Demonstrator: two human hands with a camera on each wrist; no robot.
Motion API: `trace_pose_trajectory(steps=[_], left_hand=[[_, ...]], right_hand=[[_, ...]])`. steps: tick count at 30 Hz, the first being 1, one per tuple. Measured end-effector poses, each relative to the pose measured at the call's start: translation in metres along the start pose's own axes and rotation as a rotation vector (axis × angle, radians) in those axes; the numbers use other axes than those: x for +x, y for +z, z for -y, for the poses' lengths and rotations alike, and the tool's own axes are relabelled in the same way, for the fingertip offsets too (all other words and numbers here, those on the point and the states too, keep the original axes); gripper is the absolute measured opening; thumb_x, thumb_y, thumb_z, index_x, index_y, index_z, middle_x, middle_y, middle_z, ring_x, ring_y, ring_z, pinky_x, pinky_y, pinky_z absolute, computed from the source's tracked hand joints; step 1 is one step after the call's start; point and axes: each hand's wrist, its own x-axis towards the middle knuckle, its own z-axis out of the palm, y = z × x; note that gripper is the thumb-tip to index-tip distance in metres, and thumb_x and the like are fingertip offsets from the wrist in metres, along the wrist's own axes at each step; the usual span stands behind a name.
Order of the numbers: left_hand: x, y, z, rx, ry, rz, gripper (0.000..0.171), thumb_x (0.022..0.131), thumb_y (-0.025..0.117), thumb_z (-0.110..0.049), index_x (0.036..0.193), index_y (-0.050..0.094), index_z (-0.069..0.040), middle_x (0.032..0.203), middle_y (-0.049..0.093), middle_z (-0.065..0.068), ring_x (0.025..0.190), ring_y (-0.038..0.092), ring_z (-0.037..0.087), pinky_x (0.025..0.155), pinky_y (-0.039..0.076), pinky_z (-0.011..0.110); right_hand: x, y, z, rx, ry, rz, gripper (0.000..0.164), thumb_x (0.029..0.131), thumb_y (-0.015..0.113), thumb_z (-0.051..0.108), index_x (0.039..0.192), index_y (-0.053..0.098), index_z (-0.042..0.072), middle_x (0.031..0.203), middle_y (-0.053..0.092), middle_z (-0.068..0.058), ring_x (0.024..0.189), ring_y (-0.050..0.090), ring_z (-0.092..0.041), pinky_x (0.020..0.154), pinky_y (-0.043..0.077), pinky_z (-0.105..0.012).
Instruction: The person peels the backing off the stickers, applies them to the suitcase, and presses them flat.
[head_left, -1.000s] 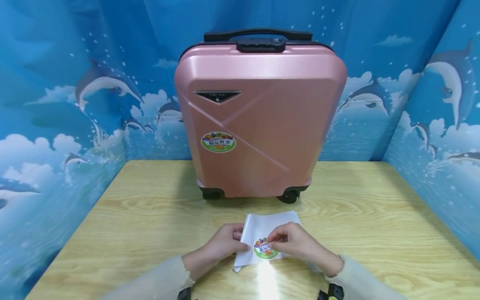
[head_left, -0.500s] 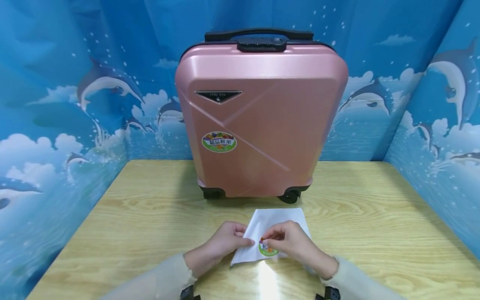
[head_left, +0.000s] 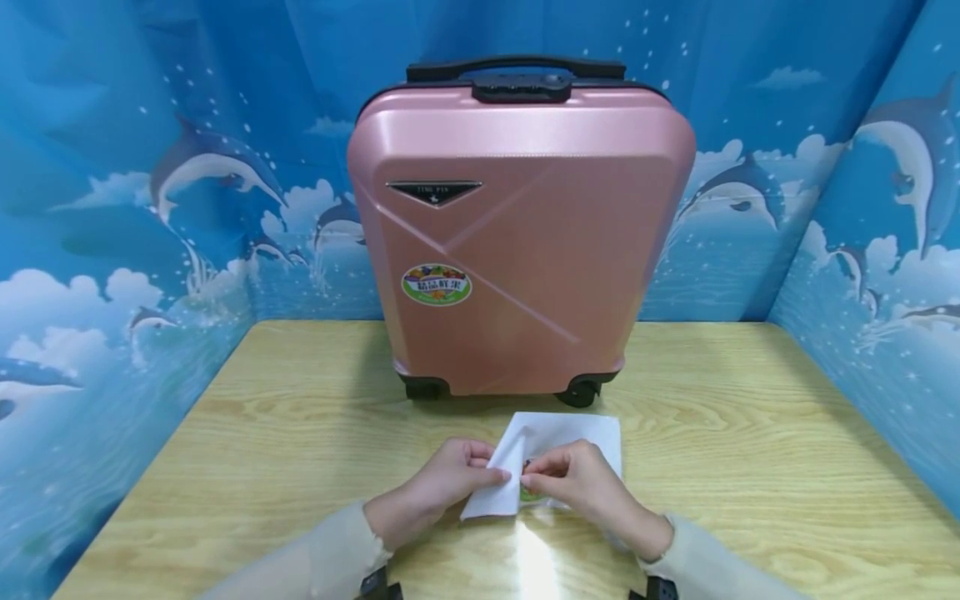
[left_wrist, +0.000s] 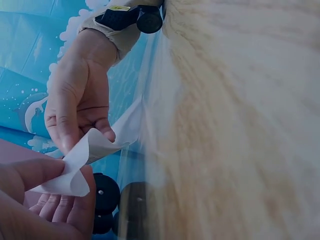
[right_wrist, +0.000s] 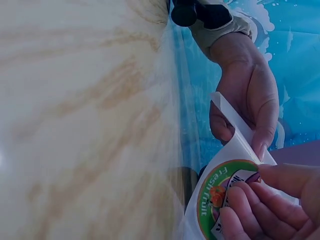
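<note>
My left hand (head_left: pixel 450 479) pinches the left side of a white backing sheet (head_left: pixel 581 427), thumb on top and fingers beneath. That side is folded up and over, as the left wrist view also shows with the bent paper (left_wrist: pixel 75 165). My right hand (head_left: pixel 588 483) pinches the edge of a round fruit sticker (right_wrist: pixel 207 202) on the sheet, between thumb and forefinger. The sticker has a green rim with "Fresh Fruit" lettering. In the head view, the fold and my right fingers hide most of it. Both hands are close together, just over the table.
A pink suitcase (head_left: pixel 540 275) stands upright behind the hands, with a black handle (head_left: pixel 517 65) on top. A similar fruit sticker (head_left: pixel 437 285) is on its left front. The wooden table (head_left: pixel 262 433) ends at blue dolphin-print curtains (head_left: pixel 300 108) at the back and sides.
The sheet's left side has been bent up and over to the right, covering much of the sticker. My right fingers have shifted slightly left, still at the sticker.
</note>
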Motion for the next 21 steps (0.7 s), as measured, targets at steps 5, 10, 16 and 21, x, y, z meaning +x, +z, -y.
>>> trace_pose_trajectory(steps=[5,10,16,21], left_hand=[[0.0008,0.0004,0.0,-0.021,0.001,-0.001,0.027,0.079,0.068,0.0,0.102,0.062,0.012,0.089,0.07,0.021,0.079,0.07,0.02,0.073,0.056,0.03],[0.0014,0.0007,0.0005,-0.038,0.005,0.0,0.027,0.079,0.068,0.0,0.102,0.062,0.012,0.089,0.07,0.021,0.08,0.069,0.021,0.074,0.056,0.031],[0.0014,0.0014,0.0003,-0.061,0.007,0.002,0.027,0.079,0.068,0.0,0.103,0.062,0.012,0.088,0.07,0.02,0.08,0.069,0.018,0.074,0.056,0.031],[0.0018,0.002,0.0005,-0.092,0.007,-0.006,0.027,0.08,0.067,0.0,0.103,0.062,0.012,0.089,0.071,0.019,0.08,0.068,0.016,0.074,0.056,0.03]], right_hand=[[-0.001,0.0015,0.0036,0.007,0.002,-0.015,0.017,0.078,0.076,0.015,0.083,0.073,-0.001,0.075,0.071,-0.008,0.066,0.062,-0.003,0.06,0.052,-0.019],[-0.0016,0.0032,0.0039,-0.013,-0.001,-0.026,0.016,0.078,0.077,0.014,0.083,0.073,-0.001,0.075,0.071,-0.008,0.066,0.064,-0.004,0.062,0.054,-0.02],[-0.0024,0.0044,0.0037,0.005,-0.022,-0.027,0.017,0.078,0.076,0.012,0.084,0.072,-0.003,0.076,0.071,-0.01,0.066,0.065,-0.005,0.062,0.054,-0.02],[-0.0028,0.0053,0.0052,0.037,-0.029,-0.034,0.019,0.078,0.076,0.008,0.087,0.07,-0.007,0.078,0.071,-0.012,0.067,0.065,-0.008,0.062,0.054,-0.021]])
